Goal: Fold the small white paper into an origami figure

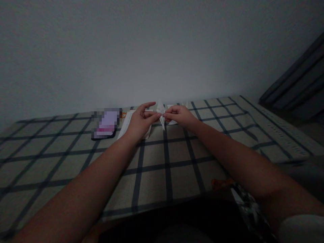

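Observation:
Between my two hands is a small piece of folded white paper [160, 107], held above the checked tablecloth with one pointed end up and another down. My left hand [143, 118] pinches its left side between thumb and a finger, while another finger stretches out above. From the other side, my right hand [178, 114] pinches the same folded paper with thumb and forefinger, the remaining fingers curled. The fingertips of both hands nearly meet at its middle and cover part of it.
White sheets of paper [125, 125] lie beneath and beside my left hand. Left of them rests a phone [107, 123], its screen lit and blurred. Another white paper piece [185, 103] stands partly hidden behind my right hand. A wall [162, 50] rises behind the table [152, 182].

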Motion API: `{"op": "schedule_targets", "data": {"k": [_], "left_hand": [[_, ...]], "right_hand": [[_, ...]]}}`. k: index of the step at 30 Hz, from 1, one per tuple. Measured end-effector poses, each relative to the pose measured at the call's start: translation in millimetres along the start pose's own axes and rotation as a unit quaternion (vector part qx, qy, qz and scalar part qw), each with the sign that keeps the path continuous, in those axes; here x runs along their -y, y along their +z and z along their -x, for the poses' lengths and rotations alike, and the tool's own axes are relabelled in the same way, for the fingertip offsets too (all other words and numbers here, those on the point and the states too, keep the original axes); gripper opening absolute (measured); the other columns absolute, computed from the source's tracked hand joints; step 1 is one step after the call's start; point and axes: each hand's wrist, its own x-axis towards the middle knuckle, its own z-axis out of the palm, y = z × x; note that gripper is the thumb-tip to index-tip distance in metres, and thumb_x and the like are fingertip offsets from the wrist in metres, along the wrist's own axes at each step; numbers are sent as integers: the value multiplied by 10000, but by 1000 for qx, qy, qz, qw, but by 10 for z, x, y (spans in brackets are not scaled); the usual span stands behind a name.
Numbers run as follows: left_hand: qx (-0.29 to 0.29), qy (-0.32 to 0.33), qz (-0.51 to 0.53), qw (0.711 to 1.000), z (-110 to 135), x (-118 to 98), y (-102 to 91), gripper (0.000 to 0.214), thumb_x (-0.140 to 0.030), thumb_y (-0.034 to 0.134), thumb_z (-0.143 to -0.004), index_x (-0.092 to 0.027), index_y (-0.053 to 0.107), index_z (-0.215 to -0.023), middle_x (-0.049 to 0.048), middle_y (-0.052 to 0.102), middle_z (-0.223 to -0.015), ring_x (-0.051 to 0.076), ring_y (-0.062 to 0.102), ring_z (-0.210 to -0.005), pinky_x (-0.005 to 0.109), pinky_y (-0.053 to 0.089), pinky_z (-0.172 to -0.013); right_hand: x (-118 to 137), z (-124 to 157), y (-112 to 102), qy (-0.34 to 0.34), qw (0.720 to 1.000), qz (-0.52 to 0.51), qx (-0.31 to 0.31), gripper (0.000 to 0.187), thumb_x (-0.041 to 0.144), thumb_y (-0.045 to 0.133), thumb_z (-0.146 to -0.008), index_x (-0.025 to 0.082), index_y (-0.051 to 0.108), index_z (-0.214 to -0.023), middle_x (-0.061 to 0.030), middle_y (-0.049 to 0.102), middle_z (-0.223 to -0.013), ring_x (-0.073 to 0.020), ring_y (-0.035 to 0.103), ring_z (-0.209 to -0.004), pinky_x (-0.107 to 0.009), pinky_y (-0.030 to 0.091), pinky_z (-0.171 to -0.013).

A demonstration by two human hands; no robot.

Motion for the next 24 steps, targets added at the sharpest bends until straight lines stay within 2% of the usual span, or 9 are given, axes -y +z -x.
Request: {"op": "schedule_targets", "data": {"k": [9, 18, 24], "left_hand": [[7, 4, 7, 1000, 3, -36, 8, 594, -299, 812, -739, -169, 588, -1274, 22, 754, -831, 157, 719, -757, 343, 587, -832], [-10, 59, -72, 996, 36, -70, 20, 501, -255, 783, -754, -199, 596, -1215, -3, 725, -783, 136, 690, -722, 246, 522, -710], [-3, 25, -20, 999, 17, -29, 25, 607, -286, 805, -737, -204, 559, -1285, 9, 747, -833, 151, 710, -763, 303, 566, -790]], "right_hand": [[1, 19, 20, -25, 1000, 3, -13, 292, 419, 782, -760, 155, 656, -770, -22, 702, -716, -118, 637, -667, -253, 521, -661], [22, 34, 74, -13, 1000, 9, -18, 294, 410, 771, -757, 170, 602, -750, -8, 678, -694, -118, 626, -663, -250, 509, -650], [23, 34, 88, -3, 1000, -1, -24, 276, 390, 764, -771, 174, 594, -799, 3, 661, -698, -112, 613, -656, -247, 511, -644]]}}
